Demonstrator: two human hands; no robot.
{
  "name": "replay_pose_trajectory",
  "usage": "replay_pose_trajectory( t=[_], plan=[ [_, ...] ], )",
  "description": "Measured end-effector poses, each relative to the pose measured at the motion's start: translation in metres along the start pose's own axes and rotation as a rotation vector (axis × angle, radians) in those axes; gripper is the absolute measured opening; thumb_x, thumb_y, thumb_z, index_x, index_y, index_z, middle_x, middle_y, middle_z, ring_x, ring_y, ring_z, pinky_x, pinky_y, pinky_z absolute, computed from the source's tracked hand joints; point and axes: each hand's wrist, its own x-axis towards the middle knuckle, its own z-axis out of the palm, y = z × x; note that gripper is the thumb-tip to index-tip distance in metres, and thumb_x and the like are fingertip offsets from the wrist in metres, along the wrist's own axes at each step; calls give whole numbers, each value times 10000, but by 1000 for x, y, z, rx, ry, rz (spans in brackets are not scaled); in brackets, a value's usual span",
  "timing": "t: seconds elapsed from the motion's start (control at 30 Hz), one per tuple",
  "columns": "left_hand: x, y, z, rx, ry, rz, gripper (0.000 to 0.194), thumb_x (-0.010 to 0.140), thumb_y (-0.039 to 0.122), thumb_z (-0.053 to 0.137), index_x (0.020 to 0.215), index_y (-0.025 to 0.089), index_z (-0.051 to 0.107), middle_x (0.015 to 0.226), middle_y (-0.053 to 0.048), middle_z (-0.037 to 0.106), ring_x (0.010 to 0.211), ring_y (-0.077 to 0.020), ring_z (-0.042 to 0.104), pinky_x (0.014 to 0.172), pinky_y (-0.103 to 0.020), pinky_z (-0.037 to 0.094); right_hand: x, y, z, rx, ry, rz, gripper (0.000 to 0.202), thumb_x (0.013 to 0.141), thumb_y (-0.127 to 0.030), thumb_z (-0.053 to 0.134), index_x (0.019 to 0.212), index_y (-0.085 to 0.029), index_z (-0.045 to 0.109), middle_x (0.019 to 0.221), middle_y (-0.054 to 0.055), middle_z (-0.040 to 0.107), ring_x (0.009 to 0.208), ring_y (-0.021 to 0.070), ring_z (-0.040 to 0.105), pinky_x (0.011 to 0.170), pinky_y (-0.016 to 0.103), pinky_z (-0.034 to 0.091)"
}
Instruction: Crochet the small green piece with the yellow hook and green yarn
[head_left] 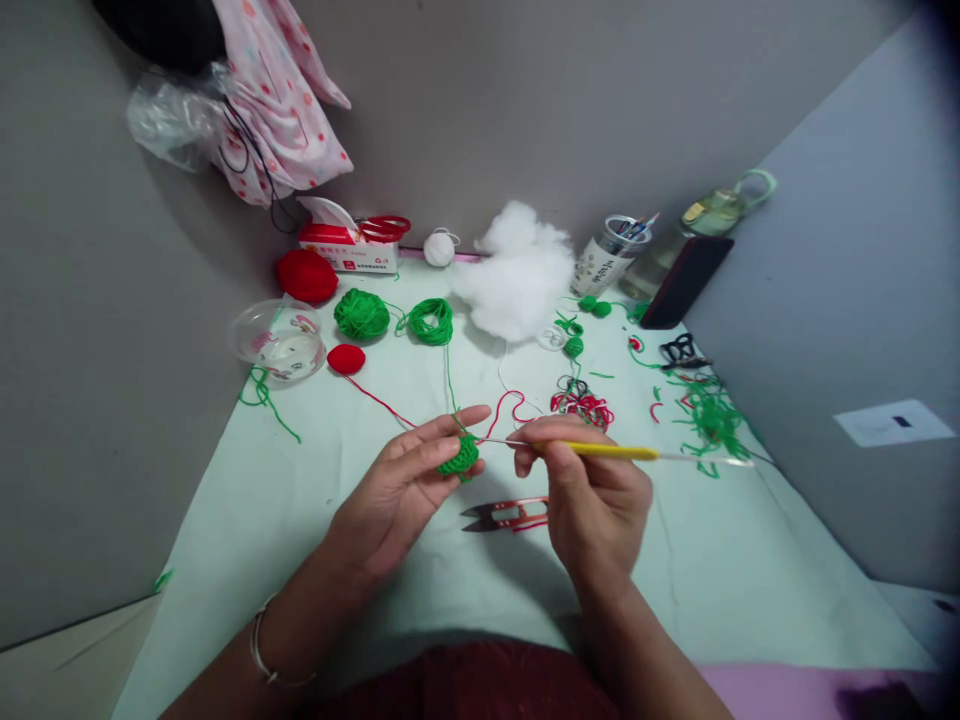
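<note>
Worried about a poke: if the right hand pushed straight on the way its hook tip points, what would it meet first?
Most likely the green crochet piece pinched in the left hand: the right hand aims the crochet hook leftward at it, tip apparently touching.

Hook tip hidden, perhaps inside green crochet piece; forearms cut off.
</note>
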Motion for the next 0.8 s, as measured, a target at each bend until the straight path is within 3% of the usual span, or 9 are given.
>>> replay_pose_trajectory(
  t=[0.07,0.27,0.37,0.5,0.8],
  plan=[
    [-1,1,-2,78,6,43,329,833,263,824,1160,222,837,930,-25,755,887,-152,671,922,-282,509,3,-1,2,124,-19,93,185,1032,-243,615,1015,-261,798,874,34,753,676,154,649,612,316,568],
    [-6,-2,-14,362,-107,135,405,971,321,707,1375,329,728,1134,-41,749,1137,-219,660,1077,-368,461,4,4,3,91,-60,154,147,1002,-301,673,977,-249,809,880,39,778,759,166,688,656,298,569],
    [-6,3,-19,421,-127,101,494,931,331,756,1421,329,697,1081,-48,711,1073,-235,668,1027,-391,496,5,8,1,232,-60,246,168,998,-356,676,965,-230,782,876,41,771,698,147,666,627,281,565],
    [-6,8,-19,400,-109,130,515,841,267,852,1338,355,753,963,-9,634,919,-166,635,883,-301,520,11,6,2,349,-97,309,207,992,-391,677,899,-212,724,840,44,758,639,132,640,580,262,548],
    [-5,10,-18,443,-69,156,526,805,217,878,1303,347,771,912,9,612,896,-147,610,844,-271,512,11,6,-1,407,-180,267,206,1050,-354,591,929,-215,682,852,32,749,694,138,689,647,275,583]
  ],
)
